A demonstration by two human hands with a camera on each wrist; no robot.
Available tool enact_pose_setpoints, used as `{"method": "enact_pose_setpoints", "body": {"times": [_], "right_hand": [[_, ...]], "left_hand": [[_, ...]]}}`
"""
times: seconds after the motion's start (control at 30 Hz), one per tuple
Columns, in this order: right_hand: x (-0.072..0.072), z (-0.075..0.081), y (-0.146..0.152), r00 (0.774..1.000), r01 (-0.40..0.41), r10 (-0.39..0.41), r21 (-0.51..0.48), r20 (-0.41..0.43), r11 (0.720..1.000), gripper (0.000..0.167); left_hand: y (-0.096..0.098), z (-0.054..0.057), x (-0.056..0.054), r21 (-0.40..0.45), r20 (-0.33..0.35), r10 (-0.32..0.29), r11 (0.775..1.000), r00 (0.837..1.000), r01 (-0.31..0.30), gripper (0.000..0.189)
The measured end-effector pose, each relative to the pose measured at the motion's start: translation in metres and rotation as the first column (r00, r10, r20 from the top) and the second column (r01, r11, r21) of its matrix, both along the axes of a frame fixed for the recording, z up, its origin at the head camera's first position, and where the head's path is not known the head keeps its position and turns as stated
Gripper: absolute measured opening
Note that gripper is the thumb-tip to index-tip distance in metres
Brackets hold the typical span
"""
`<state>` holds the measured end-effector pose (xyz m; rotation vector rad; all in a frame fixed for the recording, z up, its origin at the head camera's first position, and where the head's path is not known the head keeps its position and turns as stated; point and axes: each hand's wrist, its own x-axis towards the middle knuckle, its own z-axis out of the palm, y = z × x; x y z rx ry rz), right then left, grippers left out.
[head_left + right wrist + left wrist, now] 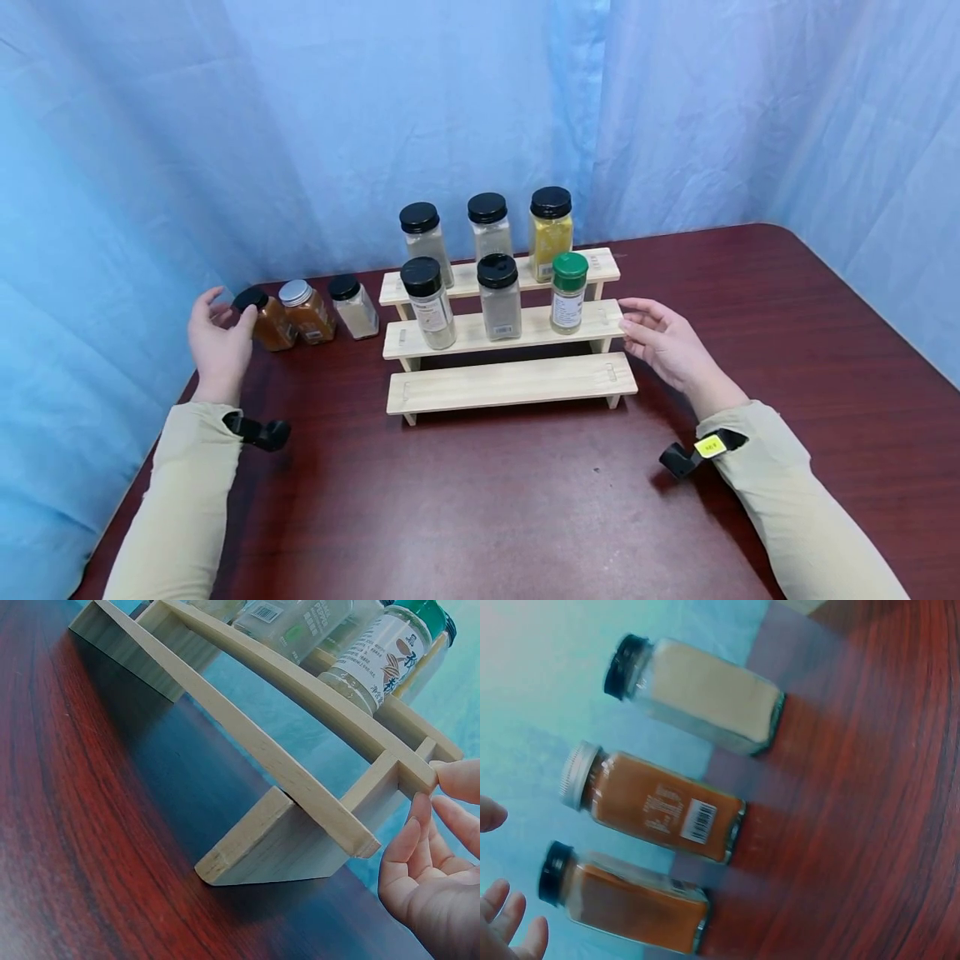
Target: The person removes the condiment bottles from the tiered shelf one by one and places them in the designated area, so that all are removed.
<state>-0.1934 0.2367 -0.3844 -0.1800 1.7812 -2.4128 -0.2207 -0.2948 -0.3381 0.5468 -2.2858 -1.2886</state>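
My left hand [220, 342] is beside a black-lidded jar of orange-brown spice [274, 325], thumb and fingers spread apart. In the left wrist view its fingertips [506, 915] are a short way from that jar's lid [553, 873], with nothing between them. The right hand [663, 343] pinches the end of the middle step of a three-step wooden rack [513, 382]. Its thumb lies at the upper edge and a finger below, as the right wrist view shows. On that step stand a green-lidded bottle [568, 293] and two black-lidded jars, one a grey jar [499, 298].
Next to the brown jar stand a silver-lidded jar [308, 313] and a black-lidded pale jar [355, 308]. The rack's top step holds three black-lidded jars, including a yellow one [551, 233]. Blue curtain [420, 108] hangs behind the dark red table [480, 508].
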Motion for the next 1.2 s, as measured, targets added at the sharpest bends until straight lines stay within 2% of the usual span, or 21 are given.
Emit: {"method": "enact_pose_setpoints", "body": {"times": [0.1, 0.23, 0.4, 0.67, 0.83, 0.93, 1.13, 1.2], "right_hand": [[0.0, 0.0, 0.0, 1.0, 0.002, -0.002, -0.004, 0.0, 1.0, 0.023], [0.0, -0.001, 0.001, 1.0, 0.0, 0.0, -0.005, -0.005, 1.0, 0.022], [0.0, -0.002, 0.0, 1.0, -0.008, 0.008, -0.021, -0.01, 1.0, 0.022], [0.0, -0.001, 0.001, 1.0, -0.011, 0.011, -0.013, -0.023, 1.0, 0.022], [0.0, -0.001, 0.001, 1.0, -0.013, 0.013, -0.01, -0.022, 1.0, 0.022], [0.0, -0.001, 0.001, 1.0, -0.014, 0.014, -0.008, -0.016, 1.0, 0.021], [0.0, -0.001, 0.0, 1.0, -0.014, 0.014, -0.01, -0.018, 1.0, 0.021], [0.0, -0.001, -0.001, 1.0, -0.013, 0.013, -0.006, -0.019, 1.0, 0.021]], "left_hand": [[0.003, 0.007, 0.004, 0.015, -0.025, -0.027, 1.0, 0.999, 0.027, 0.052], [0.011, 0.018, 0.009, 0.001, -0.101, -0.074, 0.997, 0.992, 0.075, 0.05], [0.025, 0.032, 0.014, -0.008, -0.179, -0.131, 0.991, 0.975, 0.132, 0.048], [0.057, 0.056, 0.027, -0.025, -0.23, -0.248, 0.968, 0.941, 0.249, 0.046], [0.076, 0.062, 0.034, -0.063, -0.251, -0.311, 0.95, 0.917, 0.305, 0.045], [0.085, 0.064, 0.038, -0.073, -0.273, -0.348, 0.937, 0.897, 0.342, 0.045], [0.103, 0.065, 0.039, -0.067, -0.303, -0.412, 0.909, 0.859, 0.412, 0.044], [0.109, 0.065, 0.038, -0.067, -0.304, -0.426, 0.902, 0.852, 0.427, 0.044]]}}
